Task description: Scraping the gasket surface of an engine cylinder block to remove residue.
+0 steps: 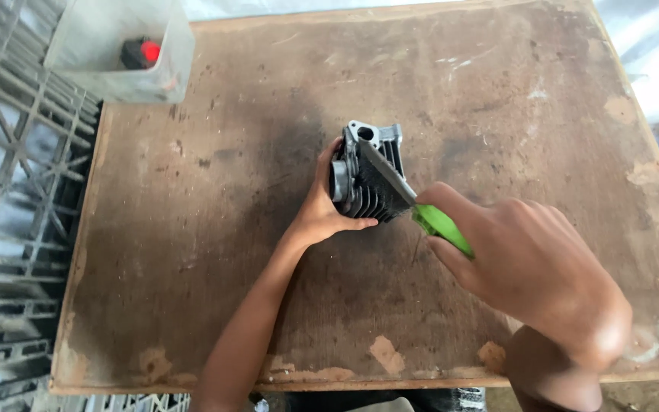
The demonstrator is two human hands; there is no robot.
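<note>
On the worn board (pixel 215 229), left hand (pixel 322 210) grips a finned casting (pixel 366 179), right hand (pixel 528 267) a green-handled file (pixel 440 225); bin (pixel 120 49) well apart.

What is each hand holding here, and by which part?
The left hand grips the finned metal engine cylinder by its side. The right hand holds a flat file by its green handle.

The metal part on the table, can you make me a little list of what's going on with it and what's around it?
metal part: grey, ribbed, standing on the wooden table
left hand: grips the part's side
right hand: holds a green-handled tool
tool blade: lies across the part's ribs
plastic tub: at the table's far left corner, a red and black thing inside
crate: grey lattice, left of the table
</note>
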